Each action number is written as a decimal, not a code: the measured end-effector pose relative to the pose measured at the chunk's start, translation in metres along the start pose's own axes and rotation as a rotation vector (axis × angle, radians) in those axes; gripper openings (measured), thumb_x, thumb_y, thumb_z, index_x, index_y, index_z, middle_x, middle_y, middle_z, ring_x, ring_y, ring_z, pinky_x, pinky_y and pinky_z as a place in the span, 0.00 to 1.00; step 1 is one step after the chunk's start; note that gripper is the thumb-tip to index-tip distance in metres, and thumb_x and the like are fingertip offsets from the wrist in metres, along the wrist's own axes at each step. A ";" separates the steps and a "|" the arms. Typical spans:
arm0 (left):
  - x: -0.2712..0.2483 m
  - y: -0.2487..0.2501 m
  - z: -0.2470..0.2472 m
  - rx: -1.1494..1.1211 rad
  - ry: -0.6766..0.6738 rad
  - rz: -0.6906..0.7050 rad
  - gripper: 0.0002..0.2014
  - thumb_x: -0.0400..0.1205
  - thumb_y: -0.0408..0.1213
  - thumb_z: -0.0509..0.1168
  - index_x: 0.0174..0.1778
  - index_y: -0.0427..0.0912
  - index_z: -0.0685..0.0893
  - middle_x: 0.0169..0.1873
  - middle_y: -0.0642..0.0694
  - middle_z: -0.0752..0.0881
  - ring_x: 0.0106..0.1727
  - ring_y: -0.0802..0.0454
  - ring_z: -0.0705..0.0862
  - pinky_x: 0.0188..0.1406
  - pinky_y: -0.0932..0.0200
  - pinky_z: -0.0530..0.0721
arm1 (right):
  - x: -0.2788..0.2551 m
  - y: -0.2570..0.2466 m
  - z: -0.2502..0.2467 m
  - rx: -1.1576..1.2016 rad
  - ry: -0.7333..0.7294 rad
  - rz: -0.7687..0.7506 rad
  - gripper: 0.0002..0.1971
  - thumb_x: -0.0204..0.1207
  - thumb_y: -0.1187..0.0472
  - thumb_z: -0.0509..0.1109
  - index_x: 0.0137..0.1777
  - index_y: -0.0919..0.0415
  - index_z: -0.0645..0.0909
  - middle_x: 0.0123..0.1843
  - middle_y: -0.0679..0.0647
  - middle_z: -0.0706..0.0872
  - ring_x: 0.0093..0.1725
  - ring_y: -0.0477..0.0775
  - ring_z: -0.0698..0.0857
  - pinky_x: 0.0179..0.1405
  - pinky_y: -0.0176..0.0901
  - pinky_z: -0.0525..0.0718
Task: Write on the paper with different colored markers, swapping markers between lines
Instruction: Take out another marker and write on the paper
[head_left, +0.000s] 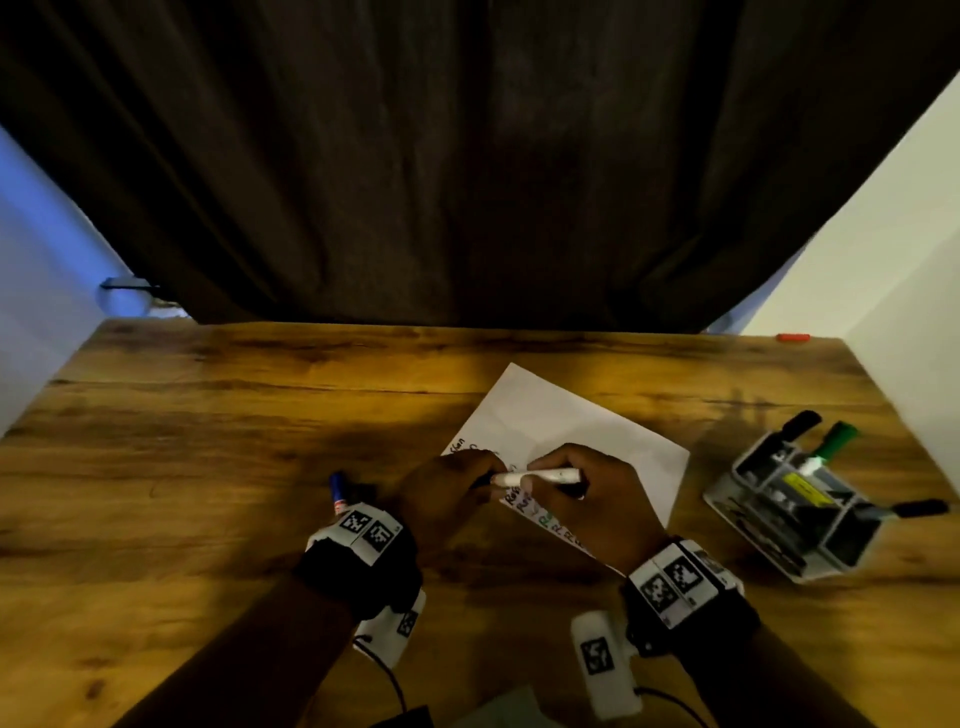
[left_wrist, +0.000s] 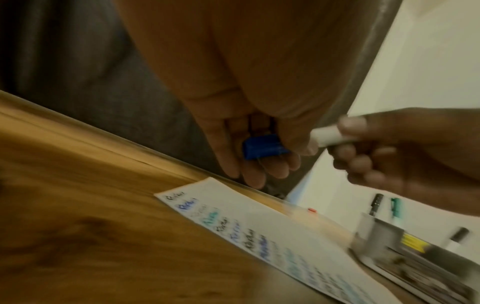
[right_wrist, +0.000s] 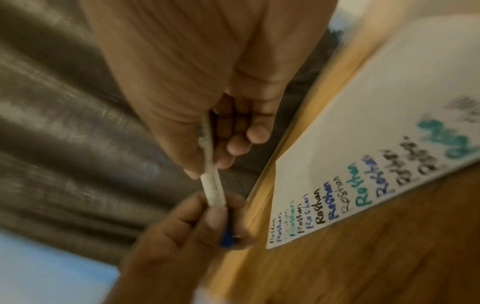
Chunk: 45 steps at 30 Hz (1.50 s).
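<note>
Both hands hold one marker above the paper (head_left: 550, 410), a white sheet on the wooden table with lines of black, blue and green writing. My right hand (head_left: 576, 493) grips the white marker barrel (head_left: 540, 475), which lies level and points left. My left hand (head_left: 452, 483) pinches the blue cap (left_wrist: 265, 146) at the barrel's left end. Fingers hide whether the cap is seated on the tip. In the right wrist view the barrel (right_wrist: 213, 189) runs from my right fingers down to the cap (right_wrist: 227, 238).
A grey desk organizer (head_left: 795, 514) stands at the right with a green marker (head_left: 834, 441) and two black markers (head_left: 795, 426) in it. Another blue-capped marker (head_left: 337, 491) lies on the table beside my left wrist. A dark curtain hangs behind the table's far edge.
</note>
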<state>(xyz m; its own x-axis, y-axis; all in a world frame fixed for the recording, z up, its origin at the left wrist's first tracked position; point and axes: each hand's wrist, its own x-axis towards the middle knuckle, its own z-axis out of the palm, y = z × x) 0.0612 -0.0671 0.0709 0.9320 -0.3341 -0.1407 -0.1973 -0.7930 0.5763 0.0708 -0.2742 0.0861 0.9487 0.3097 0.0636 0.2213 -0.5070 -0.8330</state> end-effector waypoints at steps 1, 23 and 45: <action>0.003 0.006 0.004 -0.039 -0.013 0.012 0.09 0.87 0.41 0.61 0.60 0.45 0.80 0.54 0.45 0.85 0.53 0.48 0.83 0.47 0.59 0.75 | -0.003 0.000 -0.005 0.076 0.005 0.019 0.05 0.73 0.52 0.77 0.48 0.49 0.87 0.45 0.43 0.91 0.46 0.41 0.89 0.46 0.37 0.89; 0.057 0.062 0.046 0.009 -0.128 -0.017 0.20 0.79 0.63 0.64 0.63 0.60 0.71 0.35 0.58 0.83 0.33 0.61 0.81 0.35 0.62 0.77 | -0.001 0.052 -0.091 0.478 -0.133 0.049 0.12 0.83 0.60 0.64 0.46 0.61 0.88 0.33 0.57 0.87 0.30 0.53 0.82 0.32 0.41 0.82; 0.099 0.018 0.081 0.144 -0.050 -0.371 0.40 0.61 0.57 0.81 0.66 0.59 0.68 0.64 0.47 0.71 0.66 0.43 0.71 0.65 0.41 0.78 | -0.011 0.145 -0.060 0.053 -0.225 -0.098 0.10 0.69 0.61 0.77 0.50 0.55 0.87 0.45 0.42 0.88 0.44 0.27 0.83 0.46 0.22 0.78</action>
<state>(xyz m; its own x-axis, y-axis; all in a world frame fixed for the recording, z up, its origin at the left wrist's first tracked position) 0.1249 -0.1553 0.0022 0.9328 -0.0333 -0.3588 0.1058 -0.9265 0.3611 0.1063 -0.3996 -0.0019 0.8478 0.5297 0.0263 0.2919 -0.4247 -0.8570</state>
